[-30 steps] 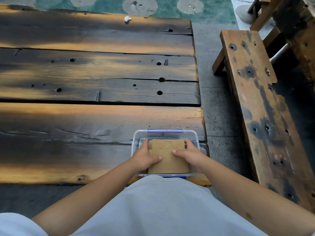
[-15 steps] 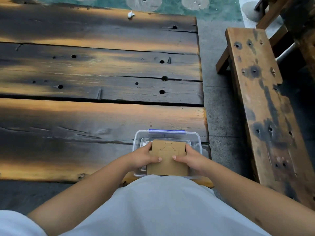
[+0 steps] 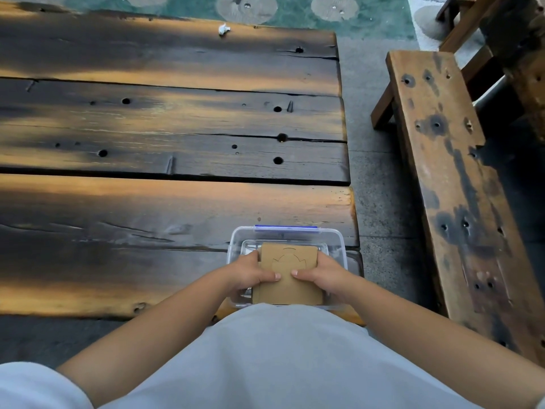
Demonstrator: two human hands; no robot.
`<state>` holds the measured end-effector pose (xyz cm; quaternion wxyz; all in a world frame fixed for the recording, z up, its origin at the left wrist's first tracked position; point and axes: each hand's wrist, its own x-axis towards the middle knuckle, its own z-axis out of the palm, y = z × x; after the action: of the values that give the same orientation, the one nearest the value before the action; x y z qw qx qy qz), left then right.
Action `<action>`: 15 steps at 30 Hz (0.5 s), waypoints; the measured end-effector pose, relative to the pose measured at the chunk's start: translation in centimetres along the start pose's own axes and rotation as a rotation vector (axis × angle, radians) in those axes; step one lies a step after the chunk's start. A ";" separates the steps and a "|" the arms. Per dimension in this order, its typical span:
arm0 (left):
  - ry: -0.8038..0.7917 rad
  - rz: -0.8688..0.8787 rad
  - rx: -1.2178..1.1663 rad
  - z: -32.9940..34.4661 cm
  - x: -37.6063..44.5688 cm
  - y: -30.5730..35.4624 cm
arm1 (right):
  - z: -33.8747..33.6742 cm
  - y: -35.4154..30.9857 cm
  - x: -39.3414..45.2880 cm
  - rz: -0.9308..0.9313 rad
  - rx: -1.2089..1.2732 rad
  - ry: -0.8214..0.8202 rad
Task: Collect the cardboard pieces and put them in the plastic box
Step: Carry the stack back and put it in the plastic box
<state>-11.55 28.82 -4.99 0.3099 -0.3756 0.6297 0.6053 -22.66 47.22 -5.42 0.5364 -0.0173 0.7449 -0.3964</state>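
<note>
Left hand (image 3: 246, 273) and right hand (image 3: 323, 274) have their fingers (image 3: 269, 276) closed on opposite edges of the cardboard pieces (image 3: 290, 273), thumbs on top. The stack sits over the open clear plastic box (image 3: 236, 240), its near edge resting on the box rim. The box stands at the near right corner of the surface (image 3: 165, 149): dark, weathered planks with holes and cracks. A white scrap (image 3: 223, 28) lies at its far edge. Right: a wooden bench (image 3: 451, 184) on grey pavement (image 3: 374, 172).
</note>
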 end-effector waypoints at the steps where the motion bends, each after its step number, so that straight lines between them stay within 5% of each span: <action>1: -0.004 -0.015 0.016 -0.1 0.2 0.0 | -0.1 0.0 0.2 0.017 -0.013 0.000; 8: -0.044 -0.065 0.239 -0.7 0.5 1.0 | -0.5 -0.6 0.5 0.115 -0.071 -0.030; 15: -0.061 -0.076 0.211 -0.6 1.0 0.7 | -0.6 -0.8 0.3 0.077 -0.211 0.010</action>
<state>-12.65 28.12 -5.39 0.3897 -0.3460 0.6652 0.5347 -23.59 46.85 -5.13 0.5427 -0.0430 0.7853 -0.2947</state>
